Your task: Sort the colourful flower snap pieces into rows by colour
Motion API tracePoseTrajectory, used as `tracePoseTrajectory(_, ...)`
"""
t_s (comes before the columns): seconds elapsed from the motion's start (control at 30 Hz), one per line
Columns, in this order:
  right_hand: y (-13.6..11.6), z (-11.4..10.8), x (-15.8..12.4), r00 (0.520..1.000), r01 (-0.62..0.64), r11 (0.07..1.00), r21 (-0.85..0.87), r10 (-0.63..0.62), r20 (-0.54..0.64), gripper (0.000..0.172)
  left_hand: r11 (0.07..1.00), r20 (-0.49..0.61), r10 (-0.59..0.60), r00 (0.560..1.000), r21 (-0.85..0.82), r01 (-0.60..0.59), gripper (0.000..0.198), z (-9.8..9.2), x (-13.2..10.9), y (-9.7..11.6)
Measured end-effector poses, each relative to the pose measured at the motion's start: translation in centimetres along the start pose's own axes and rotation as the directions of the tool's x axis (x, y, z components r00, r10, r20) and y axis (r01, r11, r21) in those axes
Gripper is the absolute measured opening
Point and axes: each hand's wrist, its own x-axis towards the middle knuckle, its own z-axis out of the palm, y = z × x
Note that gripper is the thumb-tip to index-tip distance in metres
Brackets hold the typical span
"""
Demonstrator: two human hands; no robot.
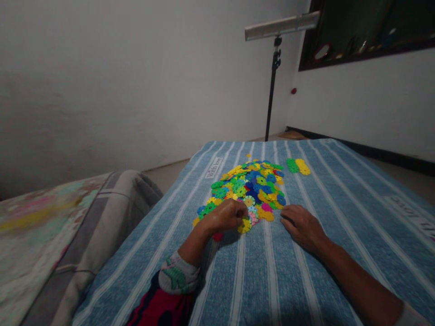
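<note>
A loose heap of flat, notched plastic snowflake discs (253, 183) in green, yellow, blue, pink and red lies on the striped blue cloth. My left hand (227, 216) is over the near side of this heap, its fingers curled down in a pinch. Right by its fingertips is a yellow disc (244, 226); whatever sits between the fingers is hidden. A red disc (218, 237) shows partly beneath that hand. To the right of the heap, my right hand (302, 227) rests on the cloth with a gap between thumb and fingers, holding nothing visible.
Two rows of discs, one green (292, 165) and one yellow (302, 167), lie beyond the heap at right. A covered surface (44, 217) stands at left. Behind the blue striped cloth (163, 253) rises a black stand (271, 90) with a light bar (282, 27).
</note>
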Motion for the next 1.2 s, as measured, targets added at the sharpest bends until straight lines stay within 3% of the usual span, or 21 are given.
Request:
tracePoseTrajectory(0.13, -1.4, 0.0, -0.2, 0.994, 0.068, 0.997, 0.027, -0.065, -0.087, 0.02, 0.998, -0.096, 0.026, 0.995, -0.058, -0.031, 0.02, 1.2, 0.5, 0.6)
tracePoseTrajectory(0.27, -3.5, 0.0, -0.3, 0.985, 0.125, 0.975, 0.186, -0.1, -0.14, 0.026, 0.987, -0.16, 0.052, 0.986, -0.143, -0.075, 0.013, 3.2, 1.2, 1.3)
tracePoseTrajectory(0.43, -4.9, 0.1, -0.4, 0.989, 0.073, 0.938, 0.34, -0.023, -0.148, 0.028, 0.95, -0.276, 0.092, 0.957, -0.263, -0.167, 0.01, 5.7, 1.7, 2.1)
tracePoseTrajectory(0.57, -4.9, 0.1, -0.3, 0.987, -0.02, 0.898, 0.44, 0.087, -0.134, 0.026, 0.953, -0.307, 0.126, 0.943, -0.226, -0.201, 0.008, 6.6, 1.9, 2.7)
tracePoseTrajectory(0.67, -4.7, 0.0, -0.3, 0.981, -0.084, 0.886, 0.456, 0.153, -0.117, 0.024, 0.986, -0.322, 0.138, 0.937, -0.049, -0.162, 0.012, 5.3, 1.8, 2.5)
tracePoseTrajectory(0.77, -4.1, -0.2, -0.2, 0.972, -0.141, 0.894, 0.424, 0.206, -0.112, 0.024, 0.98, -0.431, -0.001, 0.903, 0.177, 0.086, 0.019, 2.2, 1.1, 0.9)
tracePoseTrajectory(0.87, -3.5, -0.1, -0.2, 0.962, -0.182, 0.898, 0.401, 0.246, -0.115, 0.025, 0.843, -0.558, -0.287, 0.779, 0.24, 0.482, 0.025, -1.0, -0.3, -2.1)
tracePoseTrajectory(0.9, -3.4, -0.1, -0.2, 0.961, -0.189, 0.897, 0.399, 0.253, -0.111, 0.025, 0.787, -0.581, -0.355, 0.733, 0.237, 0.569, 0.027, -1.8, -0.8, -3.1)
tracePoseTrajectory(0.93, -3.2, 0.0, -0.2, 0.961, -0.192, 0.898, 0.397, 0.253, -0.109, 0.025, 0.755, -0.571, -0.398, 0.718, 0.24, 0.61, 0.029, -2.5, -1.1, -4.2)
tracePoseTrajectory(1.0, -3.1, 0.2, -0.2, 0.963, -0.183, 0.901, 0.392, 0.244, -0.112, 0.025, 0.742, -0.506, -0.458, 0.731, 0.235, 0.628, 0.03, -3.1, -1.6, -5.9)
tracePoseTrajectory(1.07, -3.0, 0.4, -0.3, 0.965, -0.177, 0.907, 0.383, 0.236, -0.114, 0.025, 0.777, -0.428, -0.463, 0.776, 0.226, 0.588, 0.033, -3.1, -1.6, -7.0)
tracePoseTrajectory(1.2, -3.0, 0.4, -0.3, 0.968, -0.184, 0.908, 0.376, 0.233, -0.089, 0.024, 0.816, -0.36, -0.435, 0.825, 0.23, 0.53, 0.037, -2.6, -1.2, -7.7)
